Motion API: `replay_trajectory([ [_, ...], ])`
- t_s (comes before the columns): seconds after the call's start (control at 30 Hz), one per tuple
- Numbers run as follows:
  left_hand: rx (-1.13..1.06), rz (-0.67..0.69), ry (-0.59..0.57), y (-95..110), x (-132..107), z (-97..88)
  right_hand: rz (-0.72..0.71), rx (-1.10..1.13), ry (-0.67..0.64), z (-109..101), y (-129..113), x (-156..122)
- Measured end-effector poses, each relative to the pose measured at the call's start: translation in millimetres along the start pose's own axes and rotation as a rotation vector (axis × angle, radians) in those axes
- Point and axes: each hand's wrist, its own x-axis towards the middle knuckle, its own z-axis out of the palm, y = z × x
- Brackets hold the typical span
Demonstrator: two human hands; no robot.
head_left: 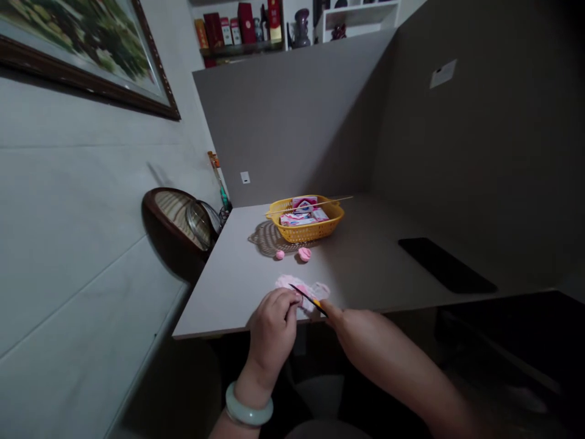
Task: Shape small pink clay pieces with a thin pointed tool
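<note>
My left hand (275,314) is closed at the table's front edge, with a jade-coloured bangle on the wrist. Its fingertips pinch a small pink lump, mostly hidden by the fingers. From the right, my right hand (337,317) grips a knife (307,296) with a thin dark blade and a touch of yellow at the handle. The blade points up and left, just over the left fingertips. Beneath both hands lies a crumpled pale pink and white sheet or pile of scraps (284,281). Farther back rest a small pink ball (280,255) and a larger grooved pink lump (304,254).
Behind the pink pieces stands a yellow plastic basket (311,232) holding printed boxes (305,204), a thin stick (340,199) across its rim. A black flat mat (445,265) lies at the right. Grey panels (297,122) bound the table's back and right.
</note>
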Motion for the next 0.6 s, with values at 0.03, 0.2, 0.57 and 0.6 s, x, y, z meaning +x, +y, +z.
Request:
replay_trajectory([
  [0.03, -0.005, -0.007, -0.003, 0.6, -0.1, -0.3, -0.002, -0.009, -0.008, 0.4, -1.8, 3.6],
  [0.2, -0.028, -0.013, -0.016, -0.1, -2.4, -0.2, -0.043, 0.046, -0.008, 10.8, 10.7, -5.4],
  [0.57, -0.066, -0.023, -0.026, -1.2, -3.9, -1.5, -0.040, 0.085, -0.067, 4.0, 14.3, -0.4],
  [0.6, -0.070, -0.026, -0.028, -1.2, -4.4, -1.7, -0.047, 0.099, -0.066, 3.7, 17.1, -4.2],
])
